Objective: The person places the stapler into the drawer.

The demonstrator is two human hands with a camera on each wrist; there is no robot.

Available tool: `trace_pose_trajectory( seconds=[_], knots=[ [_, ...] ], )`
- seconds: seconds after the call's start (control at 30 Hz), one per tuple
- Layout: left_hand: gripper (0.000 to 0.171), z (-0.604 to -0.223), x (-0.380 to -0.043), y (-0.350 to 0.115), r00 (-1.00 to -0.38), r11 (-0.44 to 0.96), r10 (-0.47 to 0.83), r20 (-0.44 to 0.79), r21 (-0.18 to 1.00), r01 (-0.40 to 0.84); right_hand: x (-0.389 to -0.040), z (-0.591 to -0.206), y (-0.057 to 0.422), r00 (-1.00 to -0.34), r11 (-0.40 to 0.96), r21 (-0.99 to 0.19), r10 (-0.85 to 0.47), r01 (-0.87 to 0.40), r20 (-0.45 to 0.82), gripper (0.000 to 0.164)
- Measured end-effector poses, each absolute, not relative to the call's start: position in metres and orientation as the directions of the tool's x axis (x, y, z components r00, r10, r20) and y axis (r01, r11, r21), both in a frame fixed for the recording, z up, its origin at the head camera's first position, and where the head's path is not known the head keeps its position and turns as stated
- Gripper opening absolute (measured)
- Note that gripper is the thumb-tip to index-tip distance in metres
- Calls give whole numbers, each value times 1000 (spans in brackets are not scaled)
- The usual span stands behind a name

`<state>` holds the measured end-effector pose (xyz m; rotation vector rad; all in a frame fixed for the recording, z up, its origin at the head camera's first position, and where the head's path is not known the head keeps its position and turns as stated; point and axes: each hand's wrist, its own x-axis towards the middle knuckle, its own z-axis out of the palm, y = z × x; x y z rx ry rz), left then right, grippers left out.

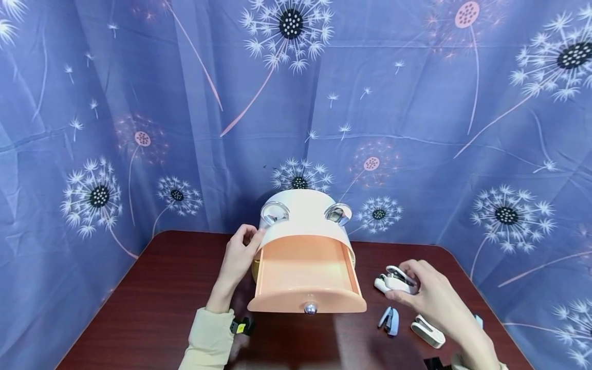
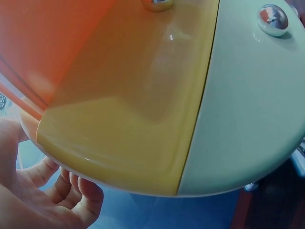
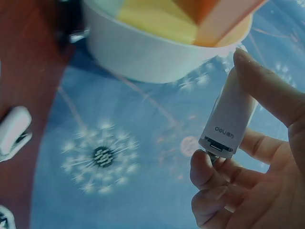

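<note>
A white drawer box [image 1: 305,213] with two shiny round knobs like eyes on top stands at the table's back. Its peach drawer [image 1: 307,264] is pulled out and looks bare inside. Below that drawer, the left wrist view shows a yellow drawer front [image 2: 128,129] and a pale green one [image 2: 243,109]. My left hand [image 1: 239,254] rests against the box's left side, fingers loosely bent along the wall. To the right of the box, my right hand [image 1: 432,293] pinches a white stapler [image 3: 228,114] with dark lettering between thumb and fingers, above the table.
In front of the right hand, a blue stapler [image 1: 390,321] and another white stapler [image 1: 427,331] lie on the dark red table [image 1: 152,308]. A small white object [image 1: 381,284] shows beside the held stapler. Behind the table hangs a blue dandelion-print curtain [image 1: 393,108].
</note>
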<state>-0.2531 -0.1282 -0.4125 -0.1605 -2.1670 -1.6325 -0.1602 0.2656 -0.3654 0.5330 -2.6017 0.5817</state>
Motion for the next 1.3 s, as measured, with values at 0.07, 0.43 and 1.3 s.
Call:
trace_pose_trajectory(
  seconds=[0.07, 0.43, 1.3],
  knots=[
    [26, -412, -253, -128, -904, 302, -153, 398, 890, 341, -164, -358, 258, -831, 835, -307, -279, -458, 482, 42],
    [25, -413, -252, -128, -902, 295, -151, 405, 889, 350, -180, -329, 218, -803, 808, -279, -348, -519, 484, 41],
    [26, -413, -253, -128, -903, 304, -163, 396, 891, 336, -209, -285, 130, -572, 581, -52, -775, -812, 267, 36]
  ],
)
